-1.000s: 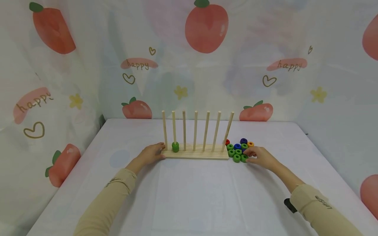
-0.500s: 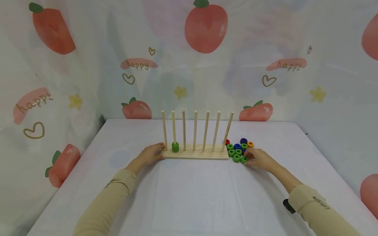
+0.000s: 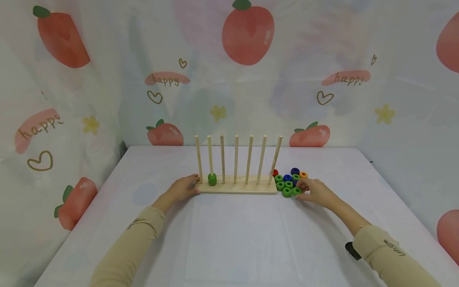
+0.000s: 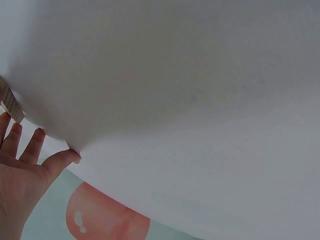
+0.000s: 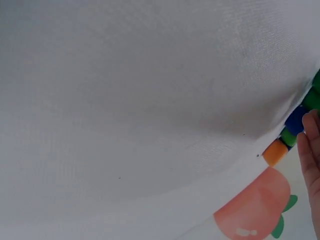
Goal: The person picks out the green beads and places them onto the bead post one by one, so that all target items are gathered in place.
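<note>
A wooden peg rack (image 3: 236, 188) with several upright pegs stands on the table. Two green beads (image 3: 212, 180) are stacked on its second peg from the left. My left hand (image 3: 183, 187) holds the rack's left end, thumb by the front corner and fingers toward the back; in the left wrist view, its fingers are spread beside the wood (image 4: 11, 102). Right of the rack, my right hand (image 3: 315, 193) has thumb and fingers around the nearest green bead (image 3: 296, 191), at the right edge of a bead cluster. In the right wrist view, only part of that hand shows.
The cluster has more green beads (image 3: 286, 192), blue ones (image 3: 287, 177), a red one (image 3: 275, 172) partly behind the last peg, and an orange one (image 3: 303, 175). The white tabletop (image 3: 236, 239) meets a printed cloth backdrop (image 3: 229, 95) behind and at the sides.
The nearest green bead has shifted slightly away from me, with my right thumb and fingers around it. My left hand and the rack stay where they were.
</note>
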Tool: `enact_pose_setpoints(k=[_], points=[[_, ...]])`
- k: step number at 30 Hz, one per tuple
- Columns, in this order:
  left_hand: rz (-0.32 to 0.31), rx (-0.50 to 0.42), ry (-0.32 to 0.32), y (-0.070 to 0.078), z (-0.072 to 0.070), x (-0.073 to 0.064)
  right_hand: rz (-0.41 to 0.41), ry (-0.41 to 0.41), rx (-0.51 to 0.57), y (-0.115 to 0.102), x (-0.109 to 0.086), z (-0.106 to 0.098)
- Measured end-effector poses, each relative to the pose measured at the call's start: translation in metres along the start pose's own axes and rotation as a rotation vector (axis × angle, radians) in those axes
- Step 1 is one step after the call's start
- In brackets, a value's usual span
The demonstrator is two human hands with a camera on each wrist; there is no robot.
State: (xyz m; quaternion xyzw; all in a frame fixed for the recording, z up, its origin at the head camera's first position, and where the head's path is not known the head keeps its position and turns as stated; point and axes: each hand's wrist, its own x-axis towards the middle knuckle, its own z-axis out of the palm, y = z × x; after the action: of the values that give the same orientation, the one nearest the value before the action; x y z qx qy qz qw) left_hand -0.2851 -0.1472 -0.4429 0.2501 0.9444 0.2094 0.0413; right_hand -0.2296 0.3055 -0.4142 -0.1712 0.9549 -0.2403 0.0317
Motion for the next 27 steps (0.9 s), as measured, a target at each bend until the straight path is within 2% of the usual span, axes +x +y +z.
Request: enact_pose_setpoints(k=[8, 15, 18, 20, 27], points=[[0.011, -0.007, -0.002, -0.001, 0.0, 0.0, -0.049, 0.023, 0.012, -0.005, -0.001, -0.001], [0.064, -0.024, 0.016, -0.014, 0.005, 0.005, -0.099, 0.068, 0.005, -0.013, 0.0, -0.001], [0.056, -0.019, 0.023, -0.012, 0.006, 0.004, -0.12, 0.092, 0.012, -0.017, 0.0, -0.001], [0.015, -0.031, 0.003, -0.006, 0.003, 0.002, -0.138, 0.099, 0.021, -0.02, 0.0, -0.001], [0.01, 0.025, 0.004, 0.001, 0.0, 0.0, -0.228, 0.135, 0.051, -0.029, 0.001, 0.0]])
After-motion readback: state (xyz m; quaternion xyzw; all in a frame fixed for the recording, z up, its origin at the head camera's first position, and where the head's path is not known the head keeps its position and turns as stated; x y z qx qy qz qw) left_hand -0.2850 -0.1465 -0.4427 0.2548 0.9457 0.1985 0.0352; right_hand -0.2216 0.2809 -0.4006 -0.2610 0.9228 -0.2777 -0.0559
